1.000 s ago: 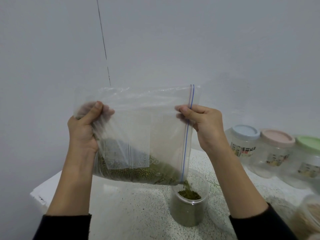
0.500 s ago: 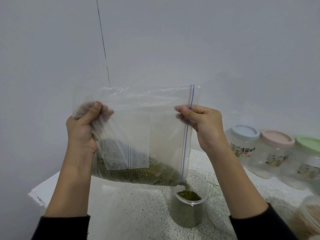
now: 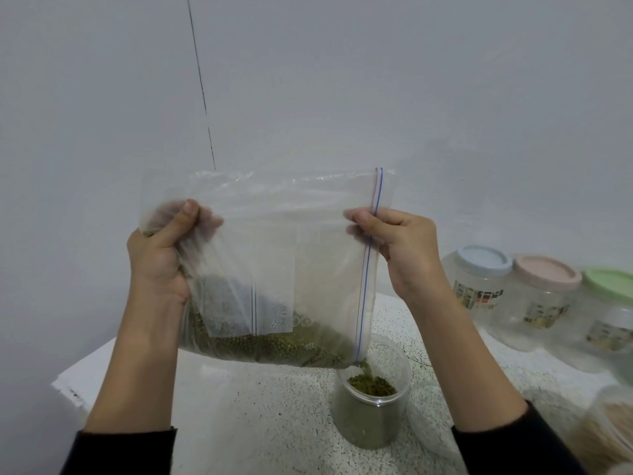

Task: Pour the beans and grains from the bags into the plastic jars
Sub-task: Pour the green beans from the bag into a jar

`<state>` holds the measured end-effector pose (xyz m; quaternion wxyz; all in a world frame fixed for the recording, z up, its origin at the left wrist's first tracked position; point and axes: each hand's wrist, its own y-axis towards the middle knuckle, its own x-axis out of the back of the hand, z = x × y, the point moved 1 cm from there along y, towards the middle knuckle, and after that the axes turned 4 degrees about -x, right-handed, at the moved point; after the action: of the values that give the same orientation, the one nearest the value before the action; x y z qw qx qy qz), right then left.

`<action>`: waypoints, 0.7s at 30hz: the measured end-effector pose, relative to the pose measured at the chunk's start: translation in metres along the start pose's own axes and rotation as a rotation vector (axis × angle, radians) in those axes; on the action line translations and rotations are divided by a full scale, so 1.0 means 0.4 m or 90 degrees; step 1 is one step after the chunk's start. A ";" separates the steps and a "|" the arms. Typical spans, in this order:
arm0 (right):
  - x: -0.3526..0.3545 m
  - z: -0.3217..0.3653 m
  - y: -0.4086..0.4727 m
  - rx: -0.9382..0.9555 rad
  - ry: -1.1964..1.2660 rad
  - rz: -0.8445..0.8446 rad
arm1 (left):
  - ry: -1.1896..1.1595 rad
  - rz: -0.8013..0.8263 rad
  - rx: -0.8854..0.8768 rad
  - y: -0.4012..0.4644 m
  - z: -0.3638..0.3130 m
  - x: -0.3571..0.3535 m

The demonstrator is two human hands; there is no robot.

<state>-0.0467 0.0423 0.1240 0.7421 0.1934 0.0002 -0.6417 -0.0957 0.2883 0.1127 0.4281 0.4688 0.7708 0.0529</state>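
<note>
Head-cam view looking down at two bare hands w/ dark sleeves holding a clear zip bag [image 3: 274, 269] sideways above a speckled white table [image 3: 274, 406]. Left hand [image 3: 161, 262] is clamped around the bag's bunched bottom end, thumb on top. Right hand [image 3: 407, 248] pinches the bag at its blue zip strip, fingers closed on the plastic. Green beans [image 3: 267, 344] lie along the bag's lower edge & spill from the bottom-right corner into an open clear plastic jar [image 3: 371, 402] standing on the table just below, approx. half full. Behind, at right, three lidded jars in a row: blue lid [image 3: 484, 262], pink lid [image 3: 548, 275], green lid [image 3: 609, 279]. Another container at bottom-right edge, blurred. Plain grey wall behind.
</note>
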 end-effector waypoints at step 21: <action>-0.007 0.029 0.001 0.022 0.014 0.003 | -0.039 0.033 -0.021 0.010 -0.028 -0.013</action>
<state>-0.0496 0.0416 0.1354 0.7399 0.2136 -0.0032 -0.6379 -0.1000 0.2899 0.1248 0.4578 0.4829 0.7438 0.0628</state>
